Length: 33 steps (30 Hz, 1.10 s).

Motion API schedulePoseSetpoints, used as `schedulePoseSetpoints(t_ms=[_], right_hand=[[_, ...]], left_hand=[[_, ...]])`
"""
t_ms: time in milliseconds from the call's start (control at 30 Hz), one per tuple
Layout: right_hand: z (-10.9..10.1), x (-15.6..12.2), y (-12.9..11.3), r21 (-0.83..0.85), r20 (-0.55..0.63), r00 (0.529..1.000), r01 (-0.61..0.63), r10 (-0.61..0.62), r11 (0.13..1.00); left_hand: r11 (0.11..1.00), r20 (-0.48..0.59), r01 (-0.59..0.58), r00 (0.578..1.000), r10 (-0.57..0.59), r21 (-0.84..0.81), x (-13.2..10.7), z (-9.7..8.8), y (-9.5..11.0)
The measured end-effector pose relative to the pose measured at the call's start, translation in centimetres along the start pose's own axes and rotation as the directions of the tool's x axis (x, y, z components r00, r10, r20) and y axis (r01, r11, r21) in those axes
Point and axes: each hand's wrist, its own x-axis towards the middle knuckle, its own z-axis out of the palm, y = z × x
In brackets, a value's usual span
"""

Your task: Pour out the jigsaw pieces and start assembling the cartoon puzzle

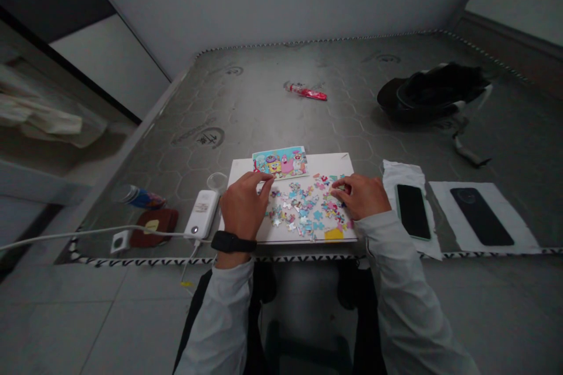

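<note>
A white board [328,162] lies at the near edge of a grey mattress [272,105]. Several small colourful puzzle pieces [303,208] are scattered across it. A cartoon reference picture [280,162] lies at the board's far left. My left hand [243,205] rests on the board's left side, fingers curled, forefinger pointing toward the pieces below the picture; a black watch sits on its wrist. My right hand [359,195] lies on the right side of the pieces, fingers bent and pinched over them; what they grip is hidden.
A white power bank [202,212] with a cable lies left of the board, beside a brown pouch [153,225] and a clear bottle [134,195]. Two phones [412,211] [481,215] lie on white cloths at right. A black bag [433,91] and a red wrapper [308,92] lie farther back.
</note>
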Motion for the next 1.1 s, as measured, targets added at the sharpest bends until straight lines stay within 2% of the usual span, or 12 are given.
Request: schedulePoseSetpoints(t_ms=[167,467,733,967,1100], right_hand=[[-0.1,0.1,-0.2,0.028,-0.020,1.000,-0.003,0.004,1.000],[0.2,0.2,0.1,0.110,-0.036,0.999,0.028,-0.024,0.994],[-0.4,0.0,0.1,-0.091,-0.165,0.973,0.148,-0.162,0.985],[-0.6,0.0,0.6,-0.067,-0.049,0.980,0.190,-0.193,0.980],[-1.4,-0.1,0.4,-0.058,-0.076,0.977,0.193,-0.197,0.979]], left_hand=[[1.000,-0.036,0.026,0.999,-0.025,0.012,0.3,-0.7,-1.0],[0.999,-0.028,0.040,0.999,-0.040,0.015,0.3,-1.4,-0.8],[0.992,-0.021,0.104,0.994,-0.103,0.066,0.5,-2.3,-2.2],[0.987,-0.052,0.142,0.989,-0.138,0.078,0.6,-2.7,-3.3],[0.983,-0.052,0.157,0.987,-0.152,0.100,0.6,-3.2,-3.6]])
